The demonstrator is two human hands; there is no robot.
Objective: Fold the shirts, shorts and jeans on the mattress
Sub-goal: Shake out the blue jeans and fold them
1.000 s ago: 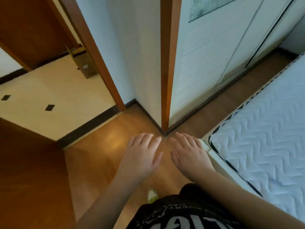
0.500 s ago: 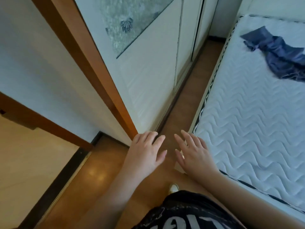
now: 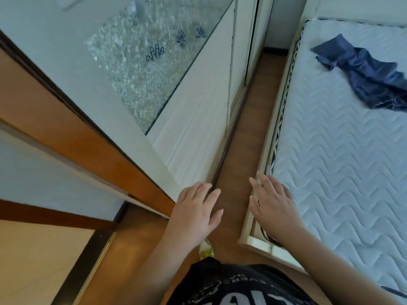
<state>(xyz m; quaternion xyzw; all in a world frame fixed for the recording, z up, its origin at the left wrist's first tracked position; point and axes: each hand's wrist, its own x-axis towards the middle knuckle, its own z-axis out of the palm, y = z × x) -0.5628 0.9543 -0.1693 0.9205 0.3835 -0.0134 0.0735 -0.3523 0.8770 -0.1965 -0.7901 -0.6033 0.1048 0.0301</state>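
Both hands, left hand (image 3: 197,213) and right hand (image 3: 272,203), are hovering wide and empty; the person is risking bumping the mattress (image 3: 343,150) corner, reaching for the jeans (image 3: 367,78).

A white wardrobe (image 3: 198,119) with a frosted glass panel (image 3: 149,69) stands ahead-left of the fingers; wood floor (image 3: 244,137) runs beyond them.

Lower centre of the frame: white block lettering on the person's black shirt (image 3: 240,287), cut off by the frame edge and seen upside down; no letter or word can be read with certainty. No other text, label, brand, number or sign is legible.
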